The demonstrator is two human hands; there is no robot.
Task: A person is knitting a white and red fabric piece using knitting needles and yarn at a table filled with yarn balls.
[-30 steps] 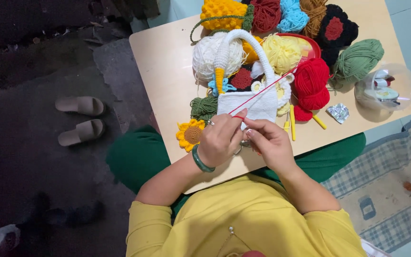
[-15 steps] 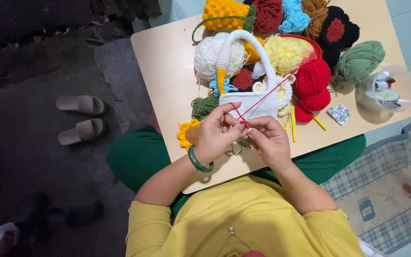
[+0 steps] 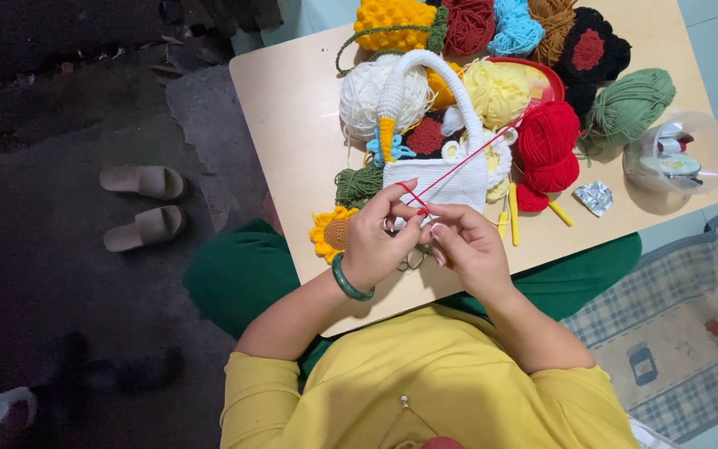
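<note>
My left hand (image 3: 380,237) and my right hand (image 3: 467,243) meet over the near edge of the wooden table (image 3: 292,116), fingers pinched on a thin red yarn strand (image 3: 467,160). The strand runs up and right to a red yarn ball (image 3: 548,145). Just beyond my fingers lies a white crocheted bag (image 3: 446,179) with a white looped handle. A green bangle (image 3: 346,281) circles my left wrist. Whether a hook or needle is in my fingers I cannot tell.
Several yarn balls and crocheted pieces crowd the table's far half, with a green ball (image 3: 629,104) at the right. A crocheted sunflower (image 3: 331,233) lies left of my hands. A clear round container (image 3: 676,154) stands at the right edge. Beige slippers (image 3: 143,204) lie on the floor.
My hands have lifted slightly and drawn together, pulling the red strand taut between my fingers and the bag. The rest of the table is unchanged.
</note>
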